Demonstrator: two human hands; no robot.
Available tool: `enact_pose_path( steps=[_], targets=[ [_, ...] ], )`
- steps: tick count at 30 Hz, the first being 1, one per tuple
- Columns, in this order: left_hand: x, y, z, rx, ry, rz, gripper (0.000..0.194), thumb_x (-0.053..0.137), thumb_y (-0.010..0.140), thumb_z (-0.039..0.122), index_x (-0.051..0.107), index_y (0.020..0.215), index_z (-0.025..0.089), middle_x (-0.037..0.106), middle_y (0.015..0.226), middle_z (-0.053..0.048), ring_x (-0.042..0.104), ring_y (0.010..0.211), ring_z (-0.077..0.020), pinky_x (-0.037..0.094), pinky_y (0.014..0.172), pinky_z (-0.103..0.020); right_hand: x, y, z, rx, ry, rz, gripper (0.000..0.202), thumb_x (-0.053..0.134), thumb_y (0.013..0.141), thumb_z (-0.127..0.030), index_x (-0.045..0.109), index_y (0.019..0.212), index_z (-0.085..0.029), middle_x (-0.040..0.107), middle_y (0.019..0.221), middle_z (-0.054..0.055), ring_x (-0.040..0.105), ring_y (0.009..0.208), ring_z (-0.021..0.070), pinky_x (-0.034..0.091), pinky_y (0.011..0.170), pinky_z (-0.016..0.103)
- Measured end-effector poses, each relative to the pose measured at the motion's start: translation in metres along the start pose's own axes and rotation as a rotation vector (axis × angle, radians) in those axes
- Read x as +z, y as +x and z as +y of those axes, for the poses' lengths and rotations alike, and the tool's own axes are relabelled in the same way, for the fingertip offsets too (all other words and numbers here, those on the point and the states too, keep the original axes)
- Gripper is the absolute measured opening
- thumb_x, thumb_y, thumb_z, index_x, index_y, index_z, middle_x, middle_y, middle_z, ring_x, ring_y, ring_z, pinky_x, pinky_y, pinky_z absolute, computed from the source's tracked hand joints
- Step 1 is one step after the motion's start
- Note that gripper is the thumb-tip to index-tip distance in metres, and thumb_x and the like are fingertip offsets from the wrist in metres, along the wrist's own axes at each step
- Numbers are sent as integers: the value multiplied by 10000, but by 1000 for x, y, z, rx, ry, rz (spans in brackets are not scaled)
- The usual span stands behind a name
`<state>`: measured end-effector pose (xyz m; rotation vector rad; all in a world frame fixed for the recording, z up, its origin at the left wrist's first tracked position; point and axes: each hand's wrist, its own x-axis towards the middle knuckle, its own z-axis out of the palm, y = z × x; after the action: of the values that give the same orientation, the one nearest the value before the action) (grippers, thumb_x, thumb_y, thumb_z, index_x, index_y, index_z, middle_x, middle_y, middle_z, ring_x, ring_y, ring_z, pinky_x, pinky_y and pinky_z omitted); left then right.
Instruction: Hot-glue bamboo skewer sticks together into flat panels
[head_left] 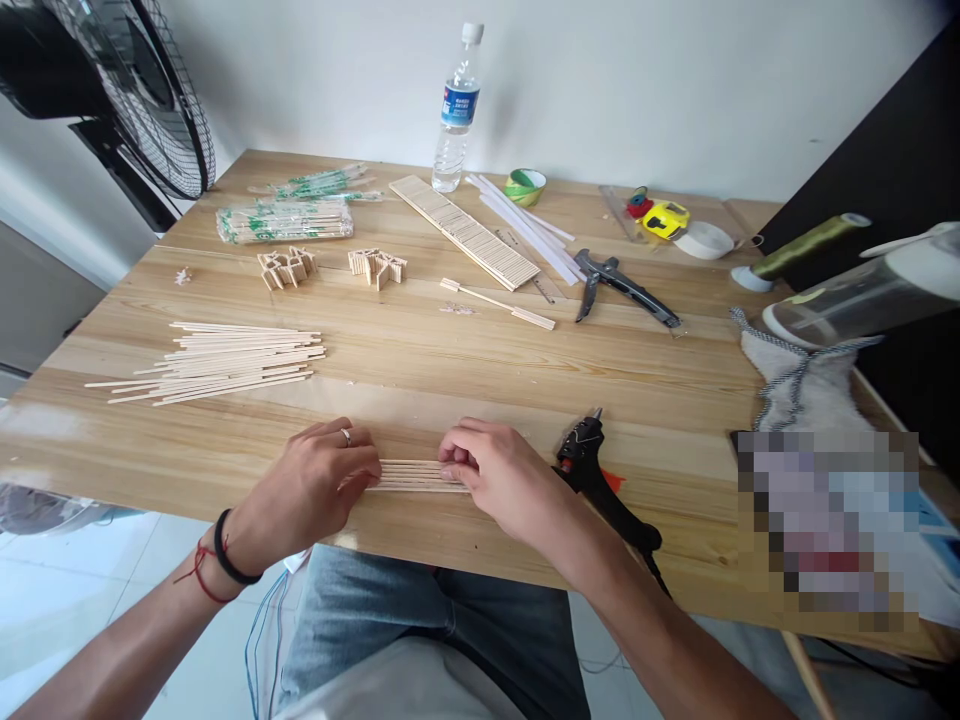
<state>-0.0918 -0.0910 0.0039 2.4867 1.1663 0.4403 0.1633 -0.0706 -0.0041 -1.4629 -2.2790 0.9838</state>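
Observation:
Several thin wooden sticks [412, 477] lie side by side in a flat row near the table's front edge. My left hand [334, 470] is closed over their left end, with a ring and dark wristband on that arm. At the right end, my right hand [484, 465] has its fingers curled in a pinch on the row. The stick ends are hidden under my fingers. A black hot glue gun [607, 490] rests just right of my right hand, nozzle pointing away. Loose wooden sticks [232, 362] form a pile to the left, beyond my left hand.
Behind are stick-built pieces [377, 266], a slatted stick panel [465, 232], wrapped stick packs [285, 220], white glue sticks [525, 225] and a cutter tool [626, 288]. A water bottle [456, 115], yellow tape measure [666, 219] and fan [150, 90] stand farther off.

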Motion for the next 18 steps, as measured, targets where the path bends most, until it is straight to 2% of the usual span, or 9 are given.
enact_pose_path(
  steps=[12, 15, 18],
  targets=[
    [-4, 14, 10, -135, 130, -156, 248, 611, 830, 6, 611, 709, 223, 694, 800, -9, 654, 775, -213, 430, 660, -315, 8, -8, -10, 35, -219, 58, 210, 743, 883, -16, 714, 901, -224, 776, 926, 18, 726, 754, 198, 428, 610, 296],
    [-3, 15, 12, -160, 169, -166, 240, 618, 823, 12, 620, 714, 225, 706, 814, -10, 666, 785, -226, 408, 648, -320, 7, -10, -8, 56, -150, 96, 168, 765, 890, -55, 733, 874, -219, 799, 912, 28, 737, 763, 210, 466, 652, 304],
    [-2, 15, 12, -170, 183, -169, 235, 625, 819, 17, 633, 715, 227, 715, 815, -14, 673, 798, -240, 410, 656, -329, 2, -14, -4, 42, 40, 131, 189, 703, 921, -52, 740, 842, -220, 821, 894, 33, 752, 795, 209, 507, 722, 302]
  ],
)
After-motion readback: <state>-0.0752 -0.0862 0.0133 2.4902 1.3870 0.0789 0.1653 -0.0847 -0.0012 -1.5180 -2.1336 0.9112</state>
